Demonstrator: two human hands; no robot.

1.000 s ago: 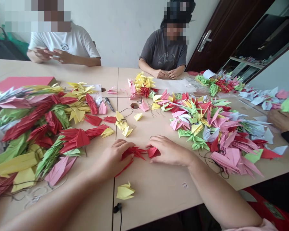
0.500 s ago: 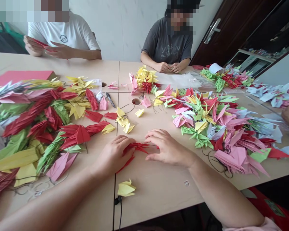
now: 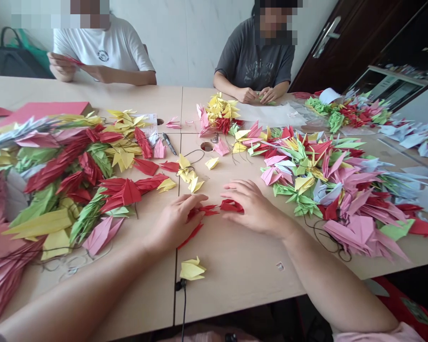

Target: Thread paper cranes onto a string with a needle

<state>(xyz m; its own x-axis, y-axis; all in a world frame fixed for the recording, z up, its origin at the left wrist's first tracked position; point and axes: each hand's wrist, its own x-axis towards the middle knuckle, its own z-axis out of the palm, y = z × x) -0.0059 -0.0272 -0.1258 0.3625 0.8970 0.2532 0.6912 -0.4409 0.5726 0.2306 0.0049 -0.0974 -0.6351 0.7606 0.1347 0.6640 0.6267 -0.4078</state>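
Note:
Beneath the curled fingers of my left hand (image 3: 178, 219) are red folded-paper cranes (image 3: 209, 209), their pointed ends sticking out toward the right. A narrow red paper point (image 3: 190, 236) shows below that hand. My right hand (image 3: 251, 206) is curved around another red paper crane (image 3: 231, 205), which shows between its thumb and fingers. A small gap separates the red paper at the two hands. Nearer to me lies a yellow paper crane (image 3: 193, 269). Beyond the hands, more yellow cranes (image 3: 186, 172) lie by a dark cord. My fingers partly hide the red cranes.
Heaps of coloured paper cranes lie left (image 3: 71, 175) and right (image 3: 356, 190), with dark cords. A pen (image 3: 169, 144) rests near a table hole (image 3: 207, 147). A black cable (image 3: 184, 304) runs over the front edge. Two people sit opposite, handling paper.
The view has shifted slightly. My right hand has brought its red crane a little left, and more of that crane shows. My left hand stays over the red cranes.

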